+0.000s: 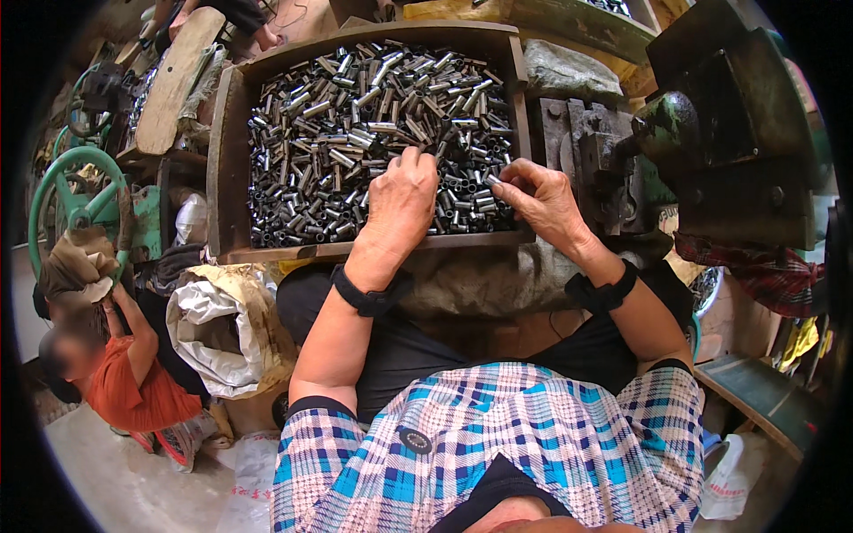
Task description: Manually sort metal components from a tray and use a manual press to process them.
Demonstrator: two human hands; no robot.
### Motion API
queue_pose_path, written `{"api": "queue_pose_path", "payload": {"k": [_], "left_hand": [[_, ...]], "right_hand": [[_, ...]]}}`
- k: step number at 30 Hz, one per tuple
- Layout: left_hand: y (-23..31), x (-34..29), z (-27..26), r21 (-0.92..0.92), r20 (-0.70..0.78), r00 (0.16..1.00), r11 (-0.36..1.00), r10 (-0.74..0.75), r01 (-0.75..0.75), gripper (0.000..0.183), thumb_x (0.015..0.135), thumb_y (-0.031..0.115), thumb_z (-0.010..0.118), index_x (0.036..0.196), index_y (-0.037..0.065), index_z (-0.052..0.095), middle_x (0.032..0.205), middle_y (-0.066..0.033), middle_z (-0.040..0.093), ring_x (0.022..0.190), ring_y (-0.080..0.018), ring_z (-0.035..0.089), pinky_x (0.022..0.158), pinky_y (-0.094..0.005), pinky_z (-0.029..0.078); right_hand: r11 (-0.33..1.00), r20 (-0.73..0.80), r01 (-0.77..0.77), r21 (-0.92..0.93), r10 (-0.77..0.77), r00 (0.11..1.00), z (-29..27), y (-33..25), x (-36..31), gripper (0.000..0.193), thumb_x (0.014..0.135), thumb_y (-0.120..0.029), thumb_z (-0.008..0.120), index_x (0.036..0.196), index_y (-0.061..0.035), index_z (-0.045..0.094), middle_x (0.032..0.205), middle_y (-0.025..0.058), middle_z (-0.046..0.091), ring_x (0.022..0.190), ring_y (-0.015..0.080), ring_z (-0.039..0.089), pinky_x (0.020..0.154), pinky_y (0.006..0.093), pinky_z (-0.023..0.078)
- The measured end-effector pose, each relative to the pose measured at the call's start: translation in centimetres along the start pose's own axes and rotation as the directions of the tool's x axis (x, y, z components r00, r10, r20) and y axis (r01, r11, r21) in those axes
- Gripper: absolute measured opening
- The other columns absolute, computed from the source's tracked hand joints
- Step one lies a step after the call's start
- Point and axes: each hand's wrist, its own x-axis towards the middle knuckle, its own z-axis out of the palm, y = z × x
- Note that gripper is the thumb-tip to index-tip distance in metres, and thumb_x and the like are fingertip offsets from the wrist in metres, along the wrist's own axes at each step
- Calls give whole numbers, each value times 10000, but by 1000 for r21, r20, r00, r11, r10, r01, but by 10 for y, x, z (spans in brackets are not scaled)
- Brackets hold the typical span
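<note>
Many short metal tubes, one tray, two hands

Metal tubes: too many to count, heaped at every angle inside the wooden tray; most dark, some bright.

Held tube: one, at the tray's right end, pinched between thumb and forefinger of the right hand, the two tips nearly together with only the tube between.

Left hand: one, over the tray's middle, back upward, fingers curled down onto the heap; whether they have hold of a tube, cannot tell.

Handling note: the step in hand looks like picking out tubes singly. Best judged done with a light pinch across the sides, fingertips clear of the ends, which may be sharp; loose neighbours probably roll, so lift straight up.

Black wristbands: two, one per wrist, on the tray's near side.

Dark machine: one, right of the tray.

Large green handwheel: one, left of the tray.

Gaping white sack: one, nearer than the tray's left corner.

Co-worker in orange shirt: one, left of the tray, well apart.
</note>
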Motion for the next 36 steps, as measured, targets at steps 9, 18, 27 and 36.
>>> {"api": "queue_pose_path", "payload": {"k": [9, 18, 27, 36], "left_hand": [[22, 5, 1, -784, 67, 988, 606, -136, 137, 155, 846, 137, 618, 907, -5, 612, 704, -54, 600, 573, -113, 572, 523, -250, 479], [23, 0, 11, -831, 532, 844, -233, -63, 506, 204, 888, 140, 582, 1052, 22, 608, 763, 7, 587, 606, -38, 558, 530, -176, 509], [27, -1, 15, -819, 529, 847, -292, -48, 495, 177, 898, 139, 571, 1032, 26, 593, 740, 0, 584, 599, -42, 561, 520, -179, 507], [31, -2, 17, -860, 493, 865, -208, -93, 467, 185, 898, 162, 583, 1014, 19, 598, 726, -5, 580, 585, -45, 555, 507, -179, 489]], "right_hand": [[869, 8, -55, 491, 59, 998, -2, 6, -3, 142, 861, -131, 608, 933, -14, 642, 737, -3, 595, 562, 48, 527, 497, 179, 440], [792, 39, -140, 594, 145, 989, -1, 14, -4, 174, 883, -178, 593, 937, -20, 638, 676, -12, 579, 502, 26, 509, 428, 152, 392], [768, 96, -183, 613, 157, 983, -2, 17, -5, 237, 900, -221, 582, 949, 8, 621, 647, 23, 604, 446, 36, 519, 388, 161, 395], [820, 110, -196, 539, 162, 981, -3, 15, -6, 239, 909, -215, 567, 937, 17, 616, 634, 29, 594, 428, 40, 499, 383, 167, 399]]}}
